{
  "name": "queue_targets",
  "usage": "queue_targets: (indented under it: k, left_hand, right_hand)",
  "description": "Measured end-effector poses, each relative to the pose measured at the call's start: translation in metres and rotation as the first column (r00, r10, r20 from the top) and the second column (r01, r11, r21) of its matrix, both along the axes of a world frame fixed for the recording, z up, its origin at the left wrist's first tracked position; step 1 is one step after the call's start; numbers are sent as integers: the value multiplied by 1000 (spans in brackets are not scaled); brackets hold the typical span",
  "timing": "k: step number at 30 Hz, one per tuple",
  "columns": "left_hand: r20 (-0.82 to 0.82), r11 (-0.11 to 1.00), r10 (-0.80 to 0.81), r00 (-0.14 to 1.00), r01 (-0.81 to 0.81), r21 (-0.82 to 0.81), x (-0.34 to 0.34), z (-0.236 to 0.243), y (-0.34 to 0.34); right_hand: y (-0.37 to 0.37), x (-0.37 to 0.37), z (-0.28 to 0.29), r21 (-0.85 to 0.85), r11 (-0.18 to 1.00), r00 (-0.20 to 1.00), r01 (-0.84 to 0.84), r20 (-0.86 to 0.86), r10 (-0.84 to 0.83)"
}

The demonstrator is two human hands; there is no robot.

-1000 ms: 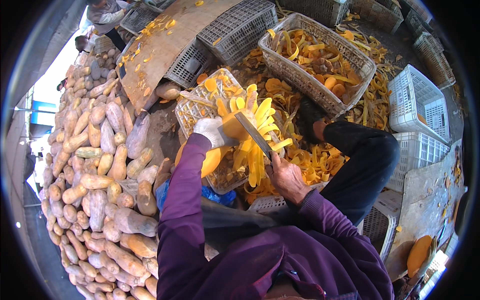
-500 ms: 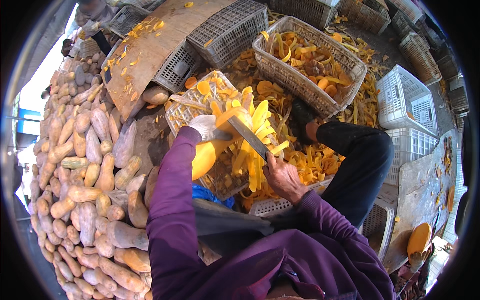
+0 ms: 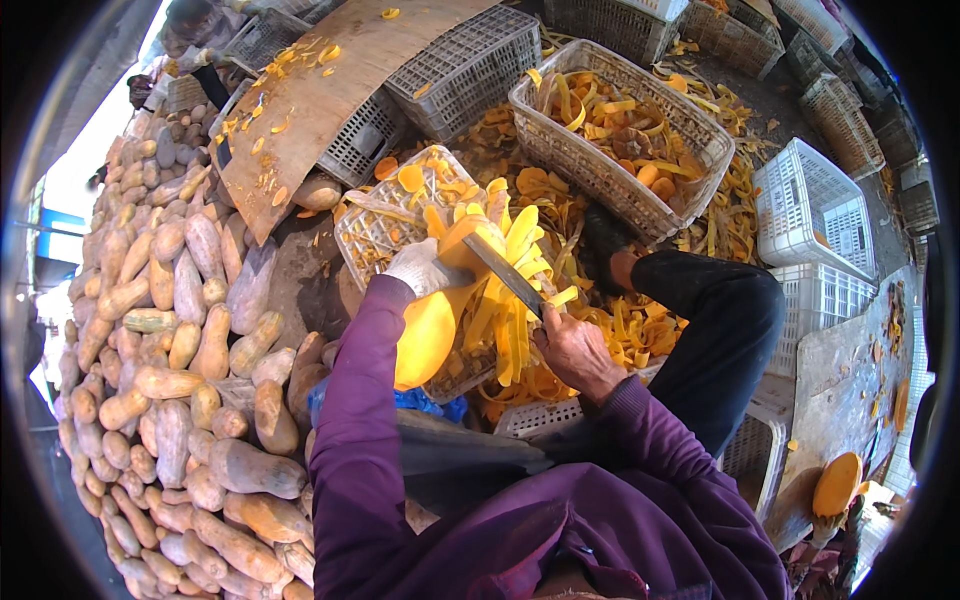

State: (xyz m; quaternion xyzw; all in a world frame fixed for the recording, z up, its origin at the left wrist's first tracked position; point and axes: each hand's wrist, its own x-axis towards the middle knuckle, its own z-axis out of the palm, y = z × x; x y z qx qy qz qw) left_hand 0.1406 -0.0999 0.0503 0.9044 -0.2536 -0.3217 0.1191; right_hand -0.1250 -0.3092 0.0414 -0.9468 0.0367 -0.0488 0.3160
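A peeled orange-yellow butternut squash (image 3: 428,345) slants in front of me over a pale plastic crate (image 3: 362,235). My left hand (image 3: 416,267), in a white glove, is closed around its narrower middle. In my bare right hand (image 3: 578,352) is the handle end of a long knife (image 3: 503,274). The blade lies across the squash's upper end, its tip pointing up and left. Long yellow peel strips (image 3: 518,240) pile up just beyond and beneath the blade, some overlapping the squash from this angle.
Unpeeled squashes (image 3: 215,340) form a large heap on the left. A long crate (image 3: 690,205) of peelings stands ahead, with white crates (image 3: 815,215) to the right. One cut squash (image 3: 838,484) rests by a board (image 3: 840,370). Far left, another person (image 3: 195,25) is partly visible.
My left hand and the squash have shifted slightly right, and the squash's lower end has swung toward the right and nearer me. The knife and right hand have moved a little right and down.
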Motion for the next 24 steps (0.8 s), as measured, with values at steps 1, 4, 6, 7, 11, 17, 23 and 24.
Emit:
queue_targets:
  k: [1,4,6,7,11,17,23,24]
  left_hand:
    - [22,998,59,998,-58,-35,-2,-1,0]
    - [-33,996,29,999,-26,85,-13,31,-23]
    - [3,994,31,1000,-31,102,-11,28,-23]
    - [39,995,36,999,-40,94,-8,13,-16]
    - [119,991,125,985,-131,42,-18,3,-31]
    - [109,987,158,982,-161,24,-20,7,-36]
    - [116,983,161,980,-169,66,-32,35,-48]
    - [119,980,175,977,-184,72,-32,35,-48]
  right_hand:
    - [-2,0,1,9,1000,999,-16,29,16]
    - [-12,0,0,16,999,999,-29,28,29]
    - [-19,6,1,31,998,998,-52,21,52]
    - [-23,9,3,42,996,997,-79,20,78]
    - [-42,7,-4,29,992,992,-124,-8,124]
    - [-45,14,5,44,990,989,-135,-52,137]
    - [-56,20,9,100,982,984,-163,-58,170]
    - [-57,22,9,107,980,984,-166,-50,173]
